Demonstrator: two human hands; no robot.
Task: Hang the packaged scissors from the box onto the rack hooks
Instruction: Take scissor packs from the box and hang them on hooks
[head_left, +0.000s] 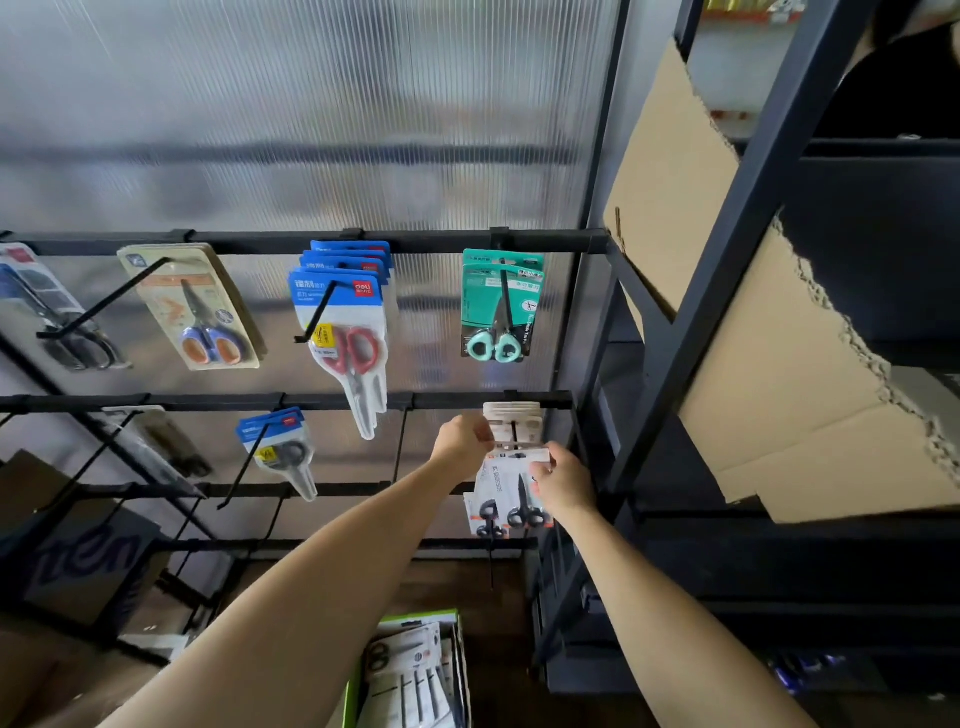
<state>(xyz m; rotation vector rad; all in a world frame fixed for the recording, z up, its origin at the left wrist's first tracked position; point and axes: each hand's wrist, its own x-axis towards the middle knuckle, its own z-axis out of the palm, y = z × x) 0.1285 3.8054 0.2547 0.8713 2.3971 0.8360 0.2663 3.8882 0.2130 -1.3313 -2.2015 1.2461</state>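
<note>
Pinching the light, stiff scissors pack (511, 493) by its card top, both hands, left (464, 438) and right (563, 480), steady it at the rack's (291, 401) right end.

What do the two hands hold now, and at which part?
Both hands hold a white scissors pack by its top edge: left hand at the upper left corner, right hand at the upper right side.

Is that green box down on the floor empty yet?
No, the green box still holds several white scissor packs, lying in it below the person's arms.
</note>
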